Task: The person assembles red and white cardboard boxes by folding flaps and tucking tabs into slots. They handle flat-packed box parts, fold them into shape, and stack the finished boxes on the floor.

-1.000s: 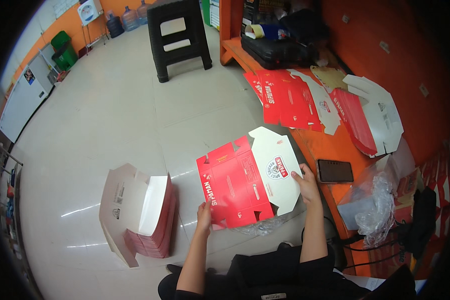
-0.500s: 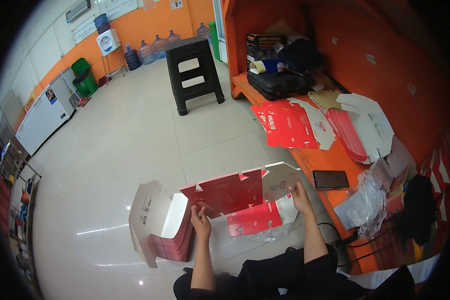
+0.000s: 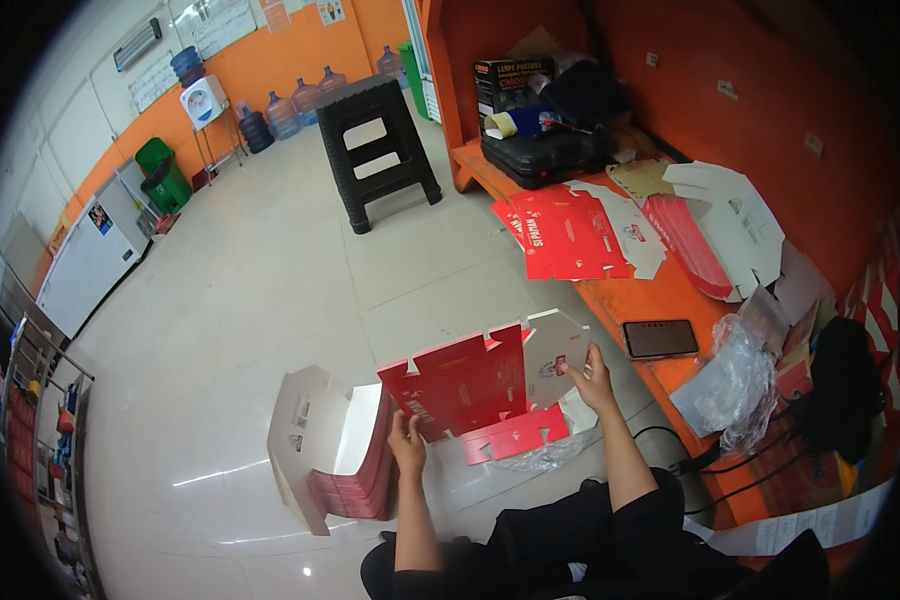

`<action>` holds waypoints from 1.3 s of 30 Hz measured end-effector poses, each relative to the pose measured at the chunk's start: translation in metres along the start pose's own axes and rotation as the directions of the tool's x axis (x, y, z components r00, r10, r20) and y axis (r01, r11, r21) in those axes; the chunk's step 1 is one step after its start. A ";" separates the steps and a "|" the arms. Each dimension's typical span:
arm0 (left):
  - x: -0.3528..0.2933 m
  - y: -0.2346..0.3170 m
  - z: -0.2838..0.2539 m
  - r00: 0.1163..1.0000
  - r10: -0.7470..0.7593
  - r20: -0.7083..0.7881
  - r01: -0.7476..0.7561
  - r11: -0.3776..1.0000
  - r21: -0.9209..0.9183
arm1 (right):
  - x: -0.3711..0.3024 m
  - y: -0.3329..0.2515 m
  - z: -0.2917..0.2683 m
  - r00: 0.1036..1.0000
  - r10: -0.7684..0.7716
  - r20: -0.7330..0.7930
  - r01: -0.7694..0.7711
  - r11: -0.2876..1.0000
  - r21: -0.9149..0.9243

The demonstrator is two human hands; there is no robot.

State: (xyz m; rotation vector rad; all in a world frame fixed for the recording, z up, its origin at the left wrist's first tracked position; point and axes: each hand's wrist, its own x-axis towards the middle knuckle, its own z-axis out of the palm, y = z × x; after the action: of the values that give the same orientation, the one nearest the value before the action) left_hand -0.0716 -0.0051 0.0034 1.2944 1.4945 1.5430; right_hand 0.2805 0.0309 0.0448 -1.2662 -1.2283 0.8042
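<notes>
Between my hands I hold up a red and white cardboard box blank (image 3: 460, 385), its red panel on the left and its white flap on the right. My left hand (image 3: 406, 443) is closed on the lower left edge. My right hand (image 3: 594, 380) grips the white flap at its right edge, thumb on the near face. Below the held blank, another red box blank (image 3: 515, 435) lies on clear plastic on the floor, partly hidden. Left of my left hand stands a stack of nested, folded box blanks (image 3: 355, 490), red outside and white inside.
On the orange shelf (image 3: 610, 300) at the right lie more red blanks (image 3: 575, 235), a pile of white-topped blanks (image 3: 735, 235), a phone (image 3: 660, 339), crumpled clear plastic (image 3: 740, 385) and a black case (image 3: 540, 158). A black stool (image 3: 378, 150) stands ahead; black cables hang near my right arm.
The held blank has tilted more upright, showing more of its red face and white flap. My right hand has risen slightly along the flap. The whole view has shifted a little.
</notes>
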 end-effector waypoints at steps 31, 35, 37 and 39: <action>-0.006 0.018 -0.001 1.000 0.014 0.006 -0.014 1.000 -0.001 | 0.070 -0.183 0.100 0.783 0.099 0.614 0.496 0.496 -0.713; -0.008 0.021 -0.003 1.000 0.020 0.009 -0.020 1.000 0.010 | 0.058 -0.185 0.106 0.841 0.125 0.527 0.416 0.473 -0.776; -0.007 0.021 -0.005 1.000 0.019 0.012 -0.019 0.999 0.029 | 0.051 -0.187 0.109 0.868 0.138 0.478 0.365 0.475 -0.800; -0.008 0.022 -0.005 0.999 0.034 -0.002 -0.034 0.999 0.009 | 0.045 -0.188 0.110 0.884 0.125 0.451 0.352 0.457 -0.817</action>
State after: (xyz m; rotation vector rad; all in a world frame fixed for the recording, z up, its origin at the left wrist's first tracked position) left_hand -0.0692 -0.0179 0.0231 1.3302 1.4893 1.5611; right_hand 0.1518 0.0668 0.2223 -1.8426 -2.3017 0.2870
